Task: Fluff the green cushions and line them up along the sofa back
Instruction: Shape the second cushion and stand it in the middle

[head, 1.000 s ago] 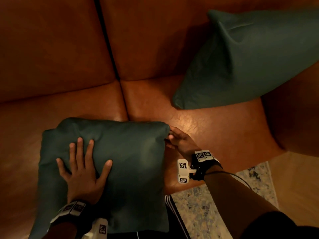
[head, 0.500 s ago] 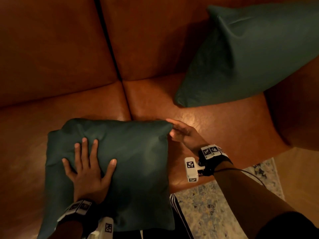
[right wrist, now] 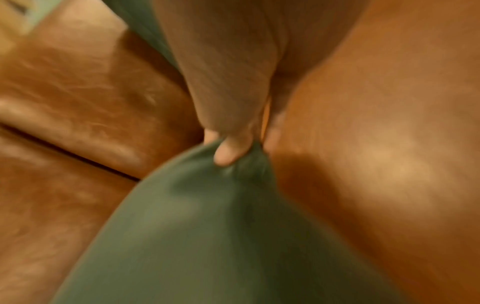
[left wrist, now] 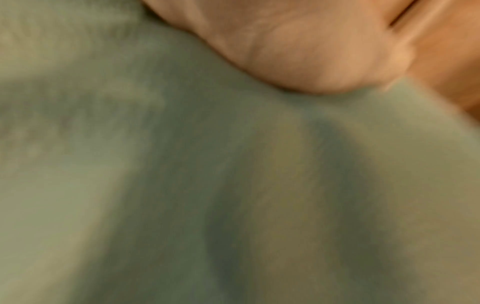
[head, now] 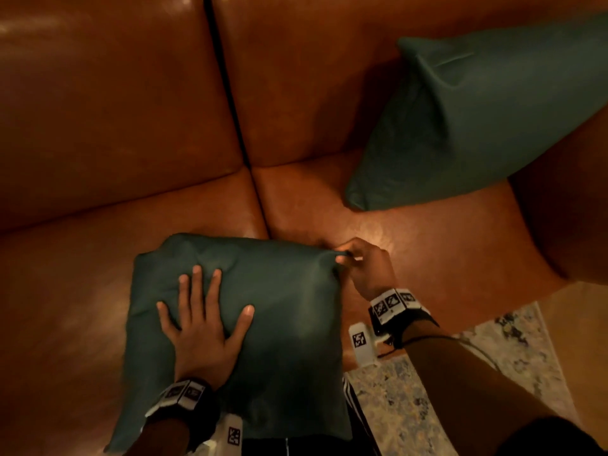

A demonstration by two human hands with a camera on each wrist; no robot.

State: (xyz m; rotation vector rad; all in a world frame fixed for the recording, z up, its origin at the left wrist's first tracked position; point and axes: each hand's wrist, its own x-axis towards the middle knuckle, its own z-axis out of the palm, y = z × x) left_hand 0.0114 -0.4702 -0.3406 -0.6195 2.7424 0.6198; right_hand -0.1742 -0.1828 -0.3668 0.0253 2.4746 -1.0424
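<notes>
A dark green cushion (head: 283, 327) lies flat on the brown leather sofa seat (head: 82, 291), its near edge over the seat's front. My left hand (head: 204, 311) rests flat on its top with fingers spread. The left wrist view shows only my palm (left wrist: 311, 51) against blurred green fabric (left wrist: 182, 185). My right hand (head: 365, 268) pinches the cushion's far right corner; in the right wrist view the fingertips (right wrist: 228, 154) bunch the green corner (right wrist: 246, 170). A second green cushion (head: 477, 126) leans against the sofa back at the right, apart from both hands.
The sofa back (head: 115, 110) rises behind the seat, with a dark seam (head: 227, 83) between its two cushions. The sofa arm (head: 566, 209) closes the right side. A pale patterned rug (head: 427, 406) lies on the floor at the lower right.
My right hand went from open fingers at the cushion's far right corner to pinching that corner. The left hand stayed flat on the cushion.
</notes>
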